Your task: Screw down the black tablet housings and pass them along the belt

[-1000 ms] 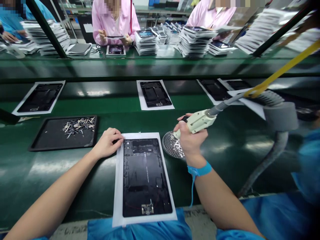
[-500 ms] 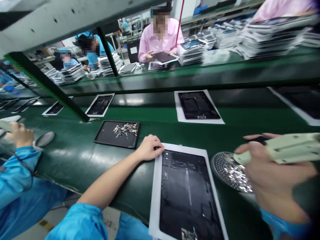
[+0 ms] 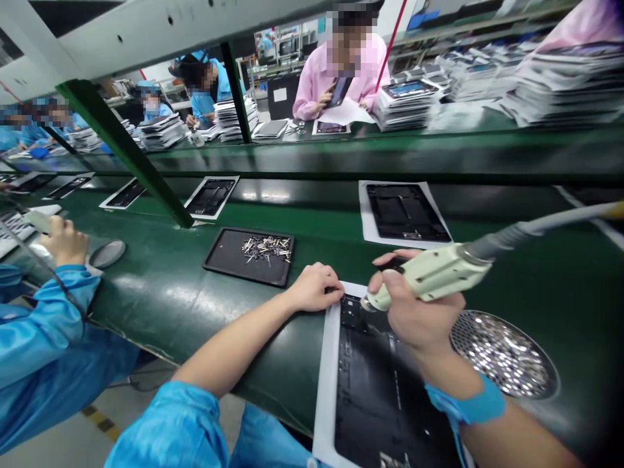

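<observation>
Stacks of white sheets and flat devices (image 3: 404,107) crowd a bench in the background, where a co-worker in pink holds a dark tablet (image 3: 341,91). On this side, a green worktop (image 3: 166,325) runs across the view. At its near edge lies an open black tablet casing (image 3: 375,383) on a white sheet (image 3: 326,396). The left hand (image 3: 316,287) has its fingertips bunched at the casing's far left corner; whether they pinch it or only press cannot be told. The right hand (image 3: 424,315) is wrapped around a corded, pale green screwdriver (image 3: 446,273), its tip by the casing's far end; contact is unclear. Toward the worktop's far edge, left of the casing, a black tray (image 3: 227,257) carries a heap of small parts (image 3: 267,248). Right of the casing sits a round metal dish (image 3: 458,333) with shiny small pieces.
</observation>
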`<state>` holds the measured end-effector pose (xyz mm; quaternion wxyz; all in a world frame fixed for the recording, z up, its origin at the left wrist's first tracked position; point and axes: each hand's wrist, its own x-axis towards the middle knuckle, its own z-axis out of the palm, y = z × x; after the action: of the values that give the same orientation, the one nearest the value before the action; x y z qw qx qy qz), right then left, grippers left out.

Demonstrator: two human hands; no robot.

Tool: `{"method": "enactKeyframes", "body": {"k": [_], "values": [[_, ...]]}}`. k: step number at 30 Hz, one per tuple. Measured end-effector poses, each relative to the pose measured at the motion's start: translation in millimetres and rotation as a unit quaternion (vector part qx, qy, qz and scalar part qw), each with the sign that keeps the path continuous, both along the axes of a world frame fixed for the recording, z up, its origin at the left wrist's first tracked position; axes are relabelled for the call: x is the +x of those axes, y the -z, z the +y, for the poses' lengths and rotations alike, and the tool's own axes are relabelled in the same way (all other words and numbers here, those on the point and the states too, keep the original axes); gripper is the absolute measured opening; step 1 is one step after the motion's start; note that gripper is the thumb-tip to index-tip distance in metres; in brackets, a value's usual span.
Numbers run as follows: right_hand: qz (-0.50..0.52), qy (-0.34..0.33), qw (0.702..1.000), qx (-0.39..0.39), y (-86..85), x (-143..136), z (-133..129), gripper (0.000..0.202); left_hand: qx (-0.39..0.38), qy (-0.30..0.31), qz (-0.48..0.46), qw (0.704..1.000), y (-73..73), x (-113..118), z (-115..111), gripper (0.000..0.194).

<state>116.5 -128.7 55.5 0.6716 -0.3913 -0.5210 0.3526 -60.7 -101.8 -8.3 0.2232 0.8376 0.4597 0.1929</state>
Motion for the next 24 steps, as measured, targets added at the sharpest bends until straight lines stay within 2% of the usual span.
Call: {"method": "enactKeyframes", "body": {"k": [5,14,24], "values": [[-0.007,-0.006,1.0,0.009,8.3,-15,5,0.023,-0.001,0.007,-0.001,1.0,-1.3,1,0,0.015],[-0.005,-0.015,1.0,0.003,19.6,-17,11,0.027,0.008,0.029,-0.022,0.999,-1.2,1,3,0.02],[-0.026,-0.028,0.999,0.023,29.7,-20,14,0.025,0.006,0.029,0.003,1.0,-3.9,2,2,0.021]]}}
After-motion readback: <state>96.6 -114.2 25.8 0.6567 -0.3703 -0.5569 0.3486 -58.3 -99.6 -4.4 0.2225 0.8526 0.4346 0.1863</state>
